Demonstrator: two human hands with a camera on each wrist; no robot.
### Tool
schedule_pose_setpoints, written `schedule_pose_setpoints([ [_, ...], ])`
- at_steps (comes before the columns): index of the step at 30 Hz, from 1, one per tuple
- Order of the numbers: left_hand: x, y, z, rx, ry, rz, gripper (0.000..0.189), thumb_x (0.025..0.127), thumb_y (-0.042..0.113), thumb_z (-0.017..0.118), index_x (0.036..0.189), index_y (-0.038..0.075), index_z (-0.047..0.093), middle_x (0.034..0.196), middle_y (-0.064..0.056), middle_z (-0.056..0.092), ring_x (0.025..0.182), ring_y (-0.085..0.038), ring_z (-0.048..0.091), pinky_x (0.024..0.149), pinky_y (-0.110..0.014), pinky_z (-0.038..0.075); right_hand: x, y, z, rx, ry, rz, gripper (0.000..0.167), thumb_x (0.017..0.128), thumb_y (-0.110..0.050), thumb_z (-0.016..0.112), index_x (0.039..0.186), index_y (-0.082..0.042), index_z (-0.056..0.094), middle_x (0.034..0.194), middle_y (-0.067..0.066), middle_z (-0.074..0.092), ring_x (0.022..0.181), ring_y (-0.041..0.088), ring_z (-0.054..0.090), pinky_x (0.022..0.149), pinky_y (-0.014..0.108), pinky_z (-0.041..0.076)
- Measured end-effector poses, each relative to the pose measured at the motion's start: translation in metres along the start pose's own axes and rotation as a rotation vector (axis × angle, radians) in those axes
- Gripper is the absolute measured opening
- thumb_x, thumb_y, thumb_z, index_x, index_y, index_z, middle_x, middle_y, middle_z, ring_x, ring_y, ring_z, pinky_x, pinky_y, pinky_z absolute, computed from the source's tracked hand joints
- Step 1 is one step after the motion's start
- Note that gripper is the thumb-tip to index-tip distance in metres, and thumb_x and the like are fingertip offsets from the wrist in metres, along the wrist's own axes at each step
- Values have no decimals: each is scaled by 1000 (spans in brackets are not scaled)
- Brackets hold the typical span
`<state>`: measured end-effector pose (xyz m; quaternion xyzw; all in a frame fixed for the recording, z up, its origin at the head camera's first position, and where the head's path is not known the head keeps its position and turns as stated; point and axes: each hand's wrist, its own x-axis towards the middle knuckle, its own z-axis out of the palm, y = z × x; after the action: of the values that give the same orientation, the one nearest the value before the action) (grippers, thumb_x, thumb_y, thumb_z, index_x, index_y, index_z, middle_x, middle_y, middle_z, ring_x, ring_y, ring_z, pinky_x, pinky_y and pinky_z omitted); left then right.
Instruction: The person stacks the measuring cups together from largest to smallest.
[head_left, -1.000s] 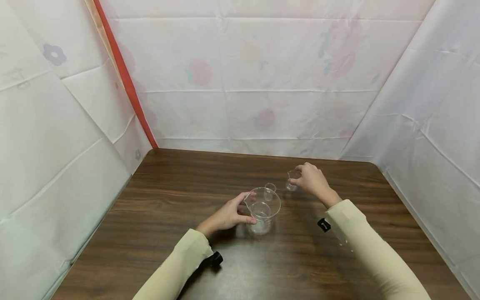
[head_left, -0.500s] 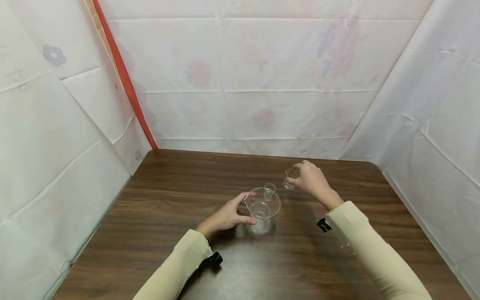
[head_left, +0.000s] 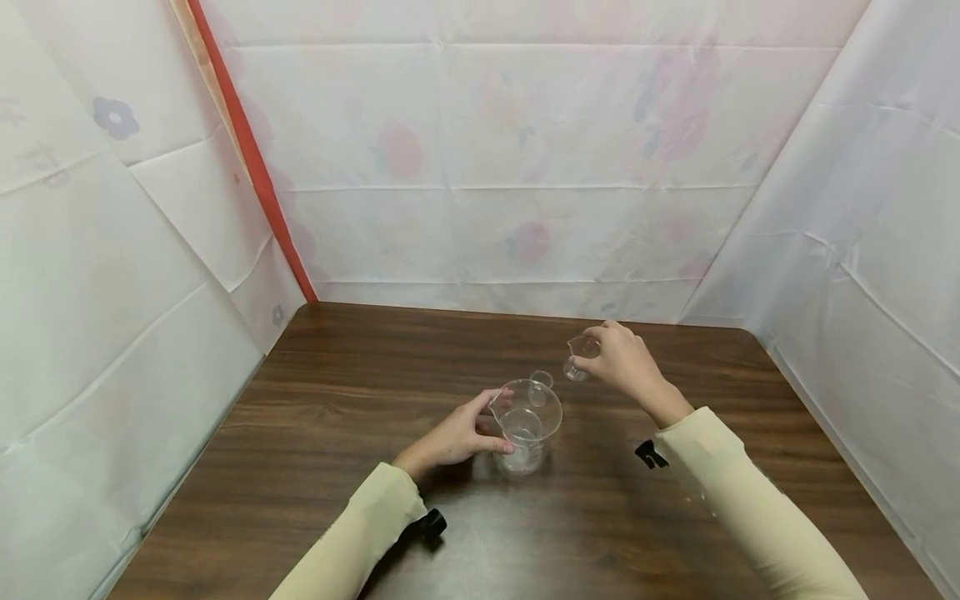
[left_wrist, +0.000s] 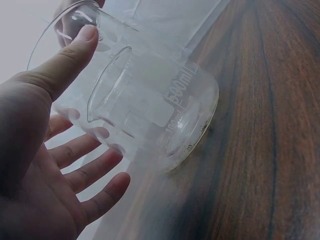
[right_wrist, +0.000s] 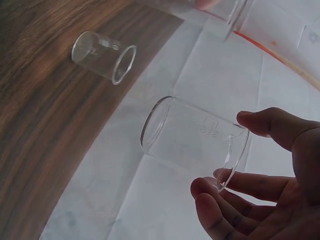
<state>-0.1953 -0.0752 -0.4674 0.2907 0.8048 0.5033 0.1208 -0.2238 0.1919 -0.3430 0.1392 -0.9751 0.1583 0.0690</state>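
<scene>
A large glass beaker (left_wrist: 182, 82) marked 500ml stands on the table, and a smaller beaker (left_wrist: 107, 82) sits inside it. My left hand (head_left: 459, 432) grips the large beaker from its left side, thumb at the near wall and fingers round the far wall. Farther back on the right, my right hand (head_left: 626, 358) pinches a small clear beaker (right_wrist: 192, 137) by its rim, between thumb and fingers. That beaker is held off the wood. Between the two hands, just behind the large beaker, a tiny beaker (right_wrist: 102, 56) stands upright on the table.
The brown wood-grain table (head_left: 315, 467) is bordered by white printed cloth (head_left: 480, 150) at the back and both sides. A red strip (head_left: 251, 158) runs down the back left corner. Black wrist straps (head_left: 432, 523) show under the sleeves.
My right hand has shifted slightly left with the small beaker. The left hand and the large beaker have stayed in place.
</scene>
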Motion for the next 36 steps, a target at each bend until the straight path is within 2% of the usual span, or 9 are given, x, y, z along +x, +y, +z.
schedule_pose_setpoints([
  [6, 0, 1, 0, -9, -1, 3, 80, 82, 30, 79, 148, 13, 37, 144, -14, 50, 122, -31, 55, 95, -46, 51, -2, -7, -6, 10, 21, -19, 45, 84, -31, 74, 115, 0, 68, 105, 18, 64, 88, 31, 62, 79, 49, 47],
  [11, -1, 2, -1, -4, 1, 6, 80, 82, 30, 79, 148, 14, 37, 144, -11, 51, 123, -30, 55, 94, -45, 51, -4, -12, -10, 16, 45, -38, 41, 83, -31, 74, 112, -2, 70, 103, 15, 64, 88, 31, 61, 78, 50, 47],
  [22, -5, 2, -4, 17, 17, -5, 78, 82, 33, 79, 147, 17, 39, 143, -7, 51, 124, -27, 55, 95, -41, 50, -9, -28, -18, 40, 67, -76, 44, 82, -31, 75, 116, -2, 69, 99, 14, 63, 79, 26, 57, 73, 45, 44],
  [31, -7, 2, -2, 6, 4, -9, 81, 83, 32, 79, 149, 11, 36, 144, -10, 50, 124, -29, 54, 96, -44, 50, -16, -38, -17, 57, 84, -112, 45, 81, -30, 77, 116, -3, 69, 102, 14, 64, 76, 24, 56, 71, 42, 44],
  [36, -7, 2, -4, 12, 3, -14, 81, 82, 33, 78, 149, 14, 36, 145, -9, 49, 125, -29, 53, 96, -44, 50, -17, -42, -17, 82, 96, -136, 43, 79, -30, 78, 113, -3, 70, 97, 11, 64, 70, 21, 55, 66, 37, 44],
])
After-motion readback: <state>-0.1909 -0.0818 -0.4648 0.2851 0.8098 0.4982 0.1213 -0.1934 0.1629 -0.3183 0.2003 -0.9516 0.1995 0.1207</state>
